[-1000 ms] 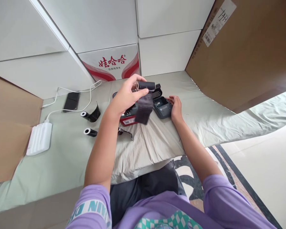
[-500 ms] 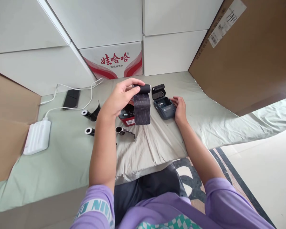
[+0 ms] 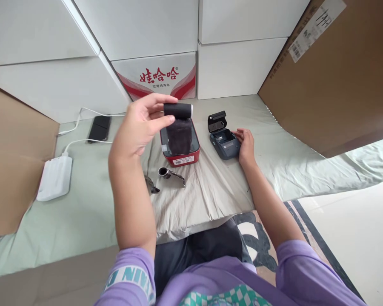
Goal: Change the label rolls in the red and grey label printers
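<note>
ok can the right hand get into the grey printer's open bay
Probably yes: the right hand rests against the grey printer, its lid stands flipped up at the back, and nothing lies over the bay. The left hand holds the black roll clear, over the red box.

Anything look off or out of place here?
The black roll in the left hand is partly unwound, a dark tail hanging over the red case. Another small roll lies loose on the cloth, its strip trailing. The grey printer by the right hand sits with its lid open.
</note>
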`<state>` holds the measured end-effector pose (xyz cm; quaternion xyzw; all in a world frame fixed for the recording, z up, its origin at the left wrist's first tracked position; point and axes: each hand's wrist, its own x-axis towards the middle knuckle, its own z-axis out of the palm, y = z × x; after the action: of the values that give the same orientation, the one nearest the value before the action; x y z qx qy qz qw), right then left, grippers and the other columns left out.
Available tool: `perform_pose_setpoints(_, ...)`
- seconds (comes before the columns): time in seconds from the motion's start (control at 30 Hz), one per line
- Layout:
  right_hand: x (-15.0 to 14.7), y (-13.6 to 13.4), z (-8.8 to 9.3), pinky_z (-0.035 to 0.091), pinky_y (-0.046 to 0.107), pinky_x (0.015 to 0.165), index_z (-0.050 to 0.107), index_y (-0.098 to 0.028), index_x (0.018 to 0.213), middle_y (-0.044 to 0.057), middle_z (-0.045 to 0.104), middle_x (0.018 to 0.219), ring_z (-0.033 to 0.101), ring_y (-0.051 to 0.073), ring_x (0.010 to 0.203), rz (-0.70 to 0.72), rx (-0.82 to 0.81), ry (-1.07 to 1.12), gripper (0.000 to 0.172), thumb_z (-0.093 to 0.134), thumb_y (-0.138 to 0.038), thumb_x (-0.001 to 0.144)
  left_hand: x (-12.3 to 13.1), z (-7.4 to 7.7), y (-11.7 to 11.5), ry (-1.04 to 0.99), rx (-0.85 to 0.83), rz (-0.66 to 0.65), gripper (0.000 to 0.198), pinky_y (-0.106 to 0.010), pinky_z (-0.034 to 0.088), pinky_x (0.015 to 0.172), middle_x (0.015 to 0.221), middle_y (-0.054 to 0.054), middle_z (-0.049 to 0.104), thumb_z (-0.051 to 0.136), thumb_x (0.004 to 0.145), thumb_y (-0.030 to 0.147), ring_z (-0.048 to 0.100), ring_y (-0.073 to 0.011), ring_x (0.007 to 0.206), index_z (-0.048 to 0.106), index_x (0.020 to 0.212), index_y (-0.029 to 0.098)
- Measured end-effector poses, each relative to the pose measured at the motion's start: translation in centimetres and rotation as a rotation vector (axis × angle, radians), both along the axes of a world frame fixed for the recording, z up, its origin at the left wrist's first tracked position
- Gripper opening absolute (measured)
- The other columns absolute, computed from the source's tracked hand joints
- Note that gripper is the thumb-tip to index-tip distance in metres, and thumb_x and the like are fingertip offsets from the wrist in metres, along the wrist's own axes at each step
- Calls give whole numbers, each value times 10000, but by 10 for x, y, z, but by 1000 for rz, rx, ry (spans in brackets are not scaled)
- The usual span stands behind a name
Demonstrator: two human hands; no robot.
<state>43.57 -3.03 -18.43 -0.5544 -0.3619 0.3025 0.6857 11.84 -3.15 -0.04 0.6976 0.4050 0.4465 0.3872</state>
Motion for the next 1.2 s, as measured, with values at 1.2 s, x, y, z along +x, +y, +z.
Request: perform_pose_setpoints(1.2, 3, 6, -2, 585, 452, 989, 643, -248, 915, 41, 709, 863, 748, 222, 944, -66, -4, -29, 343, 505, -556, 982, -60, -28, -47, 953, -255, 165, 342, -317, 446, 705, 1107, -12, 756, 746, 831, 465, 679, -234, 889, 723, 1134, 307)
